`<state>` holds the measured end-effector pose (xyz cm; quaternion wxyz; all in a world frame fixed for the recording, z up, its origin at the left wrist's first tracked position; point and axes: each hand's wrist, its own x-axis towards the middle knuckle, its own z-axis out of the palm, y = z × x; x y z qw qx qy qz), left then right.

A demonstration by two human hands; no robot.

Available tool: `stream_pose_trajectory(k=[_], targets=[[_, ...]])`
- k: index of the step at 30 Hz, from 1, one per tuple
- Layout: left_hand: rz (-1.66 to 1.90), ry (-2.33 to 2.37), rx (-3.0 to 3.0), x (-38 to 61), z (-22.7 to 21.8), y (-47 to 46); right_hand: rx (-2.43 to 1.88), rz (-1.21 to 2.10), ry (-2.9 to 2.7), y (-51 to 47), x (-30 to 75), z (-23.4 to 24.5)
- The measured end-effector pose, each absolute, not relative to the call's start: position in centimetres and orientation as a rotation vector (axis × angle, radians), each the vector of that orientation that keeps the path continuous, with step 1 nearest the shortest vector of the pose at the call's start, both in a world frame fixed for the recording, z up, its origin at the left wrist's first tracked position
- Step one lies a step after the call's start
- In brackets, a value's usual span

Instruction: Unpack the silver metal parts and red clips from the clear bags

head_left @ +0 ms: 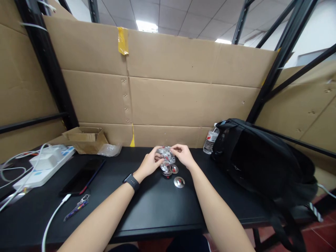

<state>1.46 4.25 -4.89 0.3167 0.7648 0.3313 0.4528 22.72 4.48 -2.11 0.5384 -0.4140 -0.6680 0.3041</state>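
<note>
A crinkled clear plastic bag (167, 154) with shiny round metal pieces in it is between my two hands, above the black table. My left hand (150, 163), with a dark watch on its wrist, grips the bag's left side with bent fingers. On the other side my right hand (183, 154) pinches the bag's upper right edge between thumb and fingers. Just below the bag, a small metal disc with a red centre (174, 169) leans by other discs that partly overlap. Nearer to me, a larger silver disc (179, 182) lies flat on the table.
Left on the black table (157, 210) are a cardboard box (88, 140), plastic wrap (109, 149), a white power strip (46, 168), a cabled phone (82, 176) and a keychain (78, 207). A water bottle (210, 140) and black backpack (262, 161) stand right. Cardboard walls the back.
</note>
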Motion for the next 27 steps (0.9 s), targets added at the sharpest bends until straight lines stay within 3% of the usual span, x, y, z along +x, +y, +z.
stream_pose_trajectory(k=[21,27], targets=[[1.468,0.998,1.977,1.2,-4.2,4.5,-0.958,0.647,-1.553,4.6,22.0,-2.4],[1.519,0.936,1.941,0.9,-3.9,4.6,-0.946,0.786,-1.602,4.9,21.9,-3.0]])
